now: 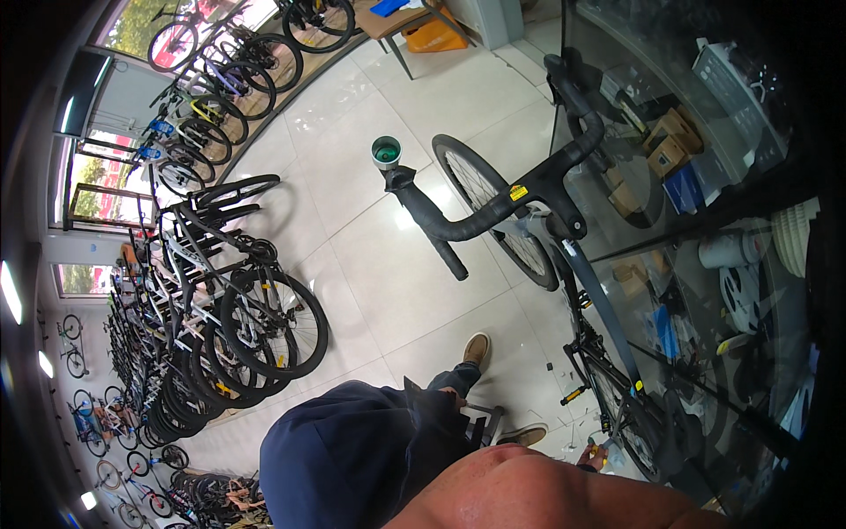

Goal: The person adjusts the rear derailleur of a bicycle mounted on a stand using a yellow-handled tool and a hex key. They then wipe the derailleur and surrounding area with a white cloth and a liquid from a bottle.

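Across the bottom, a large bare arm or knee (511, 480) and dark blue clothing (344, 450) hide much of what lies behind them. My right hand (589, 455) shows beyond them, low beside the rear of a black road bike (608, 309). Its fingers are closed around a small yellow-and-red item (599, 456), perhaps a tool handle. What seems to be my left hand (455, 397) is barely visible at the edge of the dark cloth; its fingers cannot be made out. The bike's drop handlebar (458, 225) carries a green-lined, cup-like piece (386, 152) at one end.
To the right, a glass display case (705, 291) holds boxes and helmets. Rows of bikes (211, 309) fill the left. Brown shoes (477, 348) stand on the pale tiled floor (370, 282), with small dark scraps (549, 366) nearby. A wooden table (388, 22) is at the top.
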Demonstrator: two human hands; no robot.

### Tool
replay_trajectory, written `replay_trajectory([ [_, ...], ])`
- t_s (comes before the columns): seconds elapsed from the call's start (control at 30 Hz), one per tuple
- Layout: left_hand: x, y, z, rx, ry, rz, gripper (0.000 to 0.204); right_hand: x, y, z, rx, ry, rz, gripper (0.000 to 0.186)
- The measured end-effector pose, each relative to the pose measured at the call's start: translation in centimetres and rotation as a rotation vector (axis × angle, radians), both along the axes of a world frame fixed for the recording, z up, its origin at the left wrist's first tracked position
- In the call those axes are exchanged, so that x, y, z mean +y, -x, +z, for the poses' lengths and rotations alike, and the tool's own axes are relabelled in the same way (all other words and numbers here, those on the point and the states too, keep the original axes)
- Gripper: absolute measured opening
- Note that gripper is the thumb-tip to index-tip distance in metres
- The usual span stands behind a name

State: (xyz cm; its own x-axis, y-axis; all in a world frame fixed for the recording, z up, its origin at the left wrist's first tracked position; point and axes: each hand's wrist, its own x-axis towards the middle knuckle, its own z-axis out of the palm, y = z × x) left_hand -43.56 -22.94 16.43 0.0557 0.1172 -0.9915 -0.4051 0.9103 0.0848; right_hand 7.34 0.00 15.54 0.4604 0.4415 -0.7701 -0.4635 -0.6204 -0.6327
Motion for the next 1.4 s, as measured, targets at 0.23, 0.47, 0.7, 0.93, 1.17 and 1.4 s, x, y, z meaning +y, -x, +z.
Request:
replay_trajectory([
  [0.23,0.7,0.9,0.1,0.01,0.001,-0.011,0.034,0.2,0.4,0.5,0.017,0.006,0.006,0.055],
  [0.47,1.3,1.7,0.1,0.022,0.003,-0.022,0.033,0.3,0.1,0.3,0.03,0.008,-0.007,0.05],
  [0.7,1.6,2.2,0.0,0.031,-0.001,-0.037,0.033,0.2,0.2,0.2,0.034,-0.015,0.011,0.048],
  [0.93,1.8,2.6,0.0,0.034,-0.001,-0.043,0.033,0.1,0.7,0.6,0.013,-0.031,-0.011,0.048],
  [1.17,2.1,3.0,-0.1,0.038,-0.003,-0.057,0.033,0.2,0.6,0.6,0.022,-0.04,0.006,0.048],
  [1.4,2.3,3.2,-0.1,0.038,-0.006,-0.068,0.033,0.0,0.2,0.1,0.013,-0.029,0.02,0.049],
])
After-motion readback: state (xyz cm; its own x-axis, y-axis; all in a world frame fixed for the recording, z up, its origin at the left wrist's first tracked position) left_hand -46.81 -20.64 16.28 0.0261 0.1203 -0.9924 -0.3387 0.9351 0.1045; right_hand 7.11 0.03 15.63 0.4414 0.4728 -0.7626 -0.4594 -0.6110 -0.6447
